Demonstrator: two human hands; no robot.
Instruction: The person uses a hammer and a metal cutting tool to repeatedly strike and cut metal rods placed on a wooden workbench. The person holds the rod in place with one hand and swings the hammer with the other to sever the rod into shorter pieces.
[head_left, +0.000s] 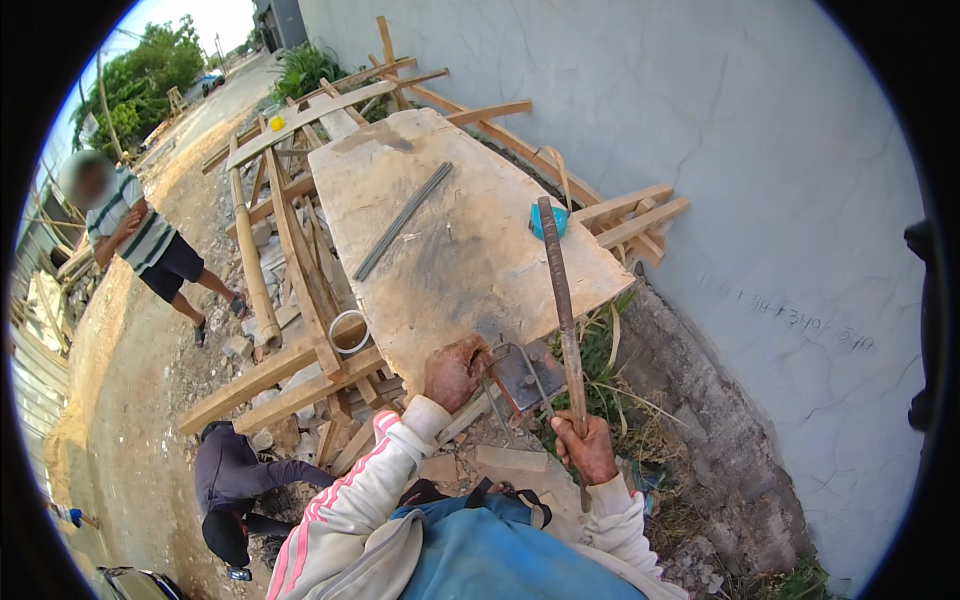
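Note:
My left hand is closed at the board's near edge, around one end of a thin bent steel rod. The rod makes a squared U shape over a dark metal plate with raised pegs. My right hand is wrapped round the lower part of a long rusty metal bar, which slants up past the plate's right side. Whether the bar touches the rod is unclear. Farther up the pale worktop board lies a bundle of straight steel rods.
A turquoise tape measure sits at the board's right edge. Timber beams and rubble surround the board. A cracked wall rises on the right. One person stands left; another bends down nearby. A white ring rests by the beams.

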